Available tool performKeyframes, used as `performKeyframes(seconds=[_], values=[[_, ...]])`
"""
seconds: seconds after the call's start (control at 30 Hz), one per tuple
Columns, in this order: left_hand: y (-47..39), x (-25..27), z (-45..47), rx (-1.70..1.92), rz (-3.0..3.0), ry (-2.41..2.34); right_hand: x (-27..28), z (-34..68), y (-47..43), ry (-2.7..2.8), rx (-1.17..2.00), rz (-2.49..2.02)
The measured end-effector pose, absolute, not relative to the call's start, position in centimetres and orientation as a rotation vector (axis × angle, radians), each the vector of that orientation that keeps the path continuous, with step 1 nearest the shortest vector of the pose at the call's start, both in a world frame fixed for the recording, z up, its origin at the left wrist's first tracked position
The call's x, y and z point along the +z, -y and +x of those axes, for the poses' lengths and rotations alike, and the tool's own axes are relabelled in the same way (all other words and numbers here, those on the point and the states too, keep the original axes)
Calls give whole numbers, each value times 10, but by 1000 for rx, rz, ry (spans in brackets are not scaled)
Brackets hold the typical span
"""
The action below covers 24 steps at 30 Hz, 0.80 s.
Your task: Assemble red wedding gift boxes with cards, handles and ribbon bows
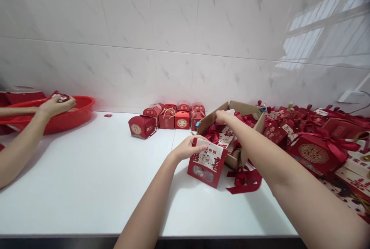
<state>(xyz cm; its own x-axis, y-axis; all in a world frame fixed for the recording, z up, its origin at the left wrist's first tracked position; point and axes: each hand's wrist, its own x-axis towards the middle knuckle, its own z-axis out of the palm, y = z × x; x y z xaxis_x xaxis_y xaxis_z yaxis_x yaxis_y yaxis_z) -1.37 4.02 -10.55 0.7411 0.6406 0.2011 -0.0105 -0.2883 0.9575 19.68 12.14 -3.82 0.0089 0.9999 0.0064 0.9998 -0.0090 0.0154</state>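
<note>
My left hand (189,148) is closed on the upper left side of a red and white gift box (206,162). The gift box stands upright on the table, slightly tilted, showing a printed couple and a small clear window. My right hand (224,116) reaches over the far left edge of an open cardboard box (244,106). Its fingers are mostly hidden, so I cannot see what they hold. Inside the cardboard box are red ribbons (212,133) and white printed cards (226,136). A loose dark red ribbon (245,179) lies on the table beside it.
Several small red boxes (167,117) stand against the tiled wall. Many red gift boxes (313,150) with bows crowd the right side. At the left, another person's hand (56,104) holds a small red item over a red basin (82,112). The white table (95,187) runs between.
</note>
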Motion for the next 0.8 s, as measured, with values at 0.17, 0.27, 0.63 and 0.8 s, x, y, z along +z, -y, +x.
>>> performKeyframes(seconds=[0.17,0.27,0.63,0.8], values=[[-39,-105,-14,699,1749,-509,-58,200,-128,-2002,-175,2231],[-40,-106,-14,695,1727,-495,-63,203,-131,-1958,-198,2222],[-41,-109,-13,699,1691,-480,-61,203,-122,-2088,-108,2214],[-38,-105,-12,699,1670,-512,-52,210,-110,-2420,-28,2161]])
